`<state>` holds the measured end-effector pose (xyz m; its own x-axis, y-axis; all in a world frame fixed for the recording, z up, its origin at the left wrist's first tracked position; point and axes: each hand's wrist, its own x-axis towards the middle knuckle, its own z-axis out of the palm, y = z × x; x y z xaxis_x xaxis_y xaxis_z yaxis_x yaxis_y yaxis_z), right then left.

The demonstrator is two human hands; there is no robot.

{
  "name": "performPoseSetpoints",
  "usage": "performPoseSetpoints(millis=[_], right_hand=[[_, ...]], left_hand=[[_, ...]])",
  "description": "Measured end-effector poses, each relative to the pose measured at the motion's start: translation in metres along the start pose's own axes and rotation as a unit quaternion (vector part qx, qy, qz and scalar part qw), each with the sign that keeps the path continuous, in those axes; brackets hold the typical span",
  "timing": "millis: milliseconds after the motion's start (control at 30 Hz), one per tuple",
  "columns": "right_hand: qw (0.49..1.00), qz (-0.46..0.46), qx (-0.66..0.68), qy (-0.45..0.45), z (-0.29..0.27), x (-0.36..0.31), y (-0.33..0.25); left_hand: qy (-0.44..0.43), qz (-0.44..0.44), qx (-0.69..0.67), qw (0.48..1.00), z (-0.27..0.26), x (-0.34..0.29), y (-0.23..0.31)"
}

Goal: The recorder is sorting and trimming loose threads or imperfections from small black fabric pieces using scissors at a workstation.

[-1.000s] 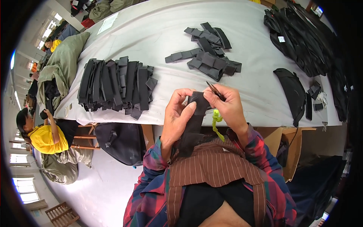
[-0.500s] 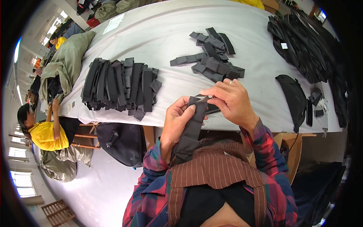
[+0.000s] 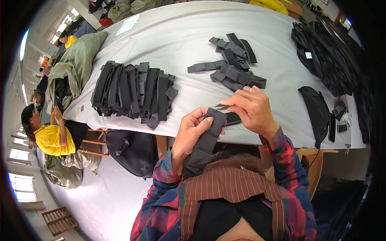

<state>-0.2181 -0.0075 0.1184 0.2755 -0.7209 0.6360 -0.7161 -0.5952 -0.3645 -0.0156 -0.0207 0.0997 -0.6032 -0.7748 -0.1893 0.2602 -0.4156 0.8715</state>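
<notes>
My left hand (image 3: 191,130) grips a dark grey fabric strip (image 3: 207,138), thumb on its face near the upper end. The strip hangs slantwise from the hand down to my apron. In my right hand (image 3: 253,110), thumb and forefinger pinch a slim pointed metal tool (image 3: 221,107), perhaps thread snips. Its tip lies right by the strip's top edge. Beneath the right fingers another dark piece (image 3: 233,118) shows in part at the table edge. Beyond my hands lies a loose pile of similar strips (image 3: 231,72); a neater row of strips (image 3: 132,92) is to the left.
The white-covered table (image 3: 173,44) spans the front. At right are a black curved pouch (image 3: 313,110) and a heap of black items (image 3: 321,60). A co-worker in yellow (image 3: 54,138) sits at left beside green cloth (image 3: 76,68). A black bag (image 3: 132,152) stands below the table edge.
The whole view has shifted slightly. The strip's upper end now faces up more flatly, and the metal tool stays beside its top edge. Both hands keep their holds.
</notes>
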Motion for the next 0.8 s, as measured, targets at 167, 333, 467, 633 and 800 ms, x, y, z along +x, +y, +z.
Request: performPoseSetpoints(millis=[167, 333, 467, 633, 800], right_hand=[[0.999, -0.033, -0.006, -0.012, 0.004, 0.007, -0.002], [1.0, -0.023, 0.0, -0.019, 0.005, 0.004, -0.003], [0.997, 0.02, 0.064, 0.041, -0.012, 0.011, 0.002], [0.967, 0.101, -0.003, 0.235, -0.124, 0.064, 0.051], [0.94, 0.083, -0.035, 0.33, -0.14, 0.072, 0.036]], left_hand=[[0.01, 0.015, -0.004, 1.0, -0.002, 0.0, 0.002], [-0.024, 0.022, 0.042, 0.999, -0.008, 0.002, -0.01], [-0.029, 0.042, 0.016, 0.999, -0.008, -0.002, -0.007], [0.001, 0.07, -0.028, 0.997, -0.007, -0.005, 0.0], [0.042, 0.094, -0.07, 0.992, -0.011, 0.004, -0.002]])
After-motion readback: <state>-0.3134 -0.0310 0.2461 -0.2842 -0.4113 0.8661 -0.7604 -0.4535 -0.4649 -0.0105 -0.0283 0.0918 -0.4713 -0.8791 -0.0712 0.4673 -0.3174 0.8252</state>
